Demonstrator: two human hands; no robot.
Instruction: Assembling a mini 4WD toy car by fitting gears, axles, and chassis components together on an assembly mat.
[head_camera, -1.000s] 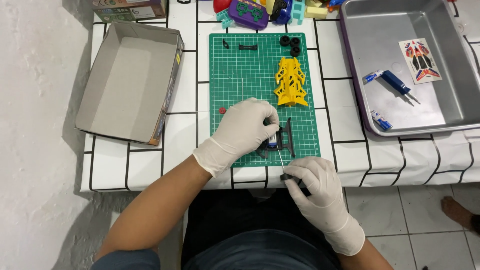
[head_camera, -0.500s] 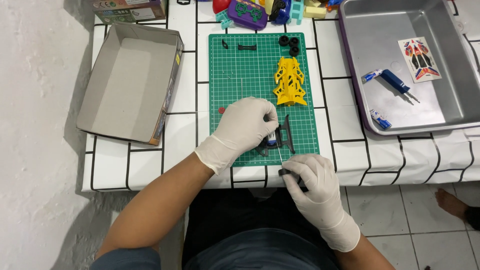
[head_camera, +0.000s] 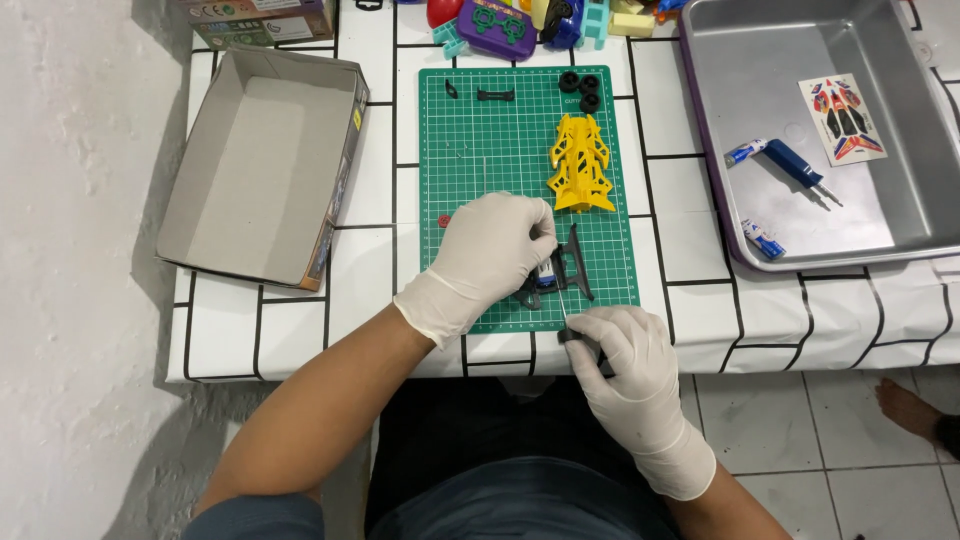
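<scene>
An open grey cardboard box (head_camera: 262, 170) lies at the upper left of the frame, and a colourful printed box (head_camera: 258, 18) sits at the top edge above it. In the metal tray (head_camera: 760, 60) at upper right lies a sticker sheet (head_camera: 843, 117) beside a blue screwdriver (head_camera: 785, 163). At centre, your left hand (head_camera: 490, 255) presses closed on the black toy car chassis (head_camera: 560, 272) on the green cutting mat (head_camera: 500, 150). Your right hand (head_camera: 620, 350) pinches a small black part (head_camera: 568, 335) just below. The yellow car body (head_camera: 580, 162) lies above.

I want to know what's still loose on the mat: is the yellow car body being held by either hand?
No: the yellow car body lies alone on the green cutting mat, apart from both gloved hands.
</scene>
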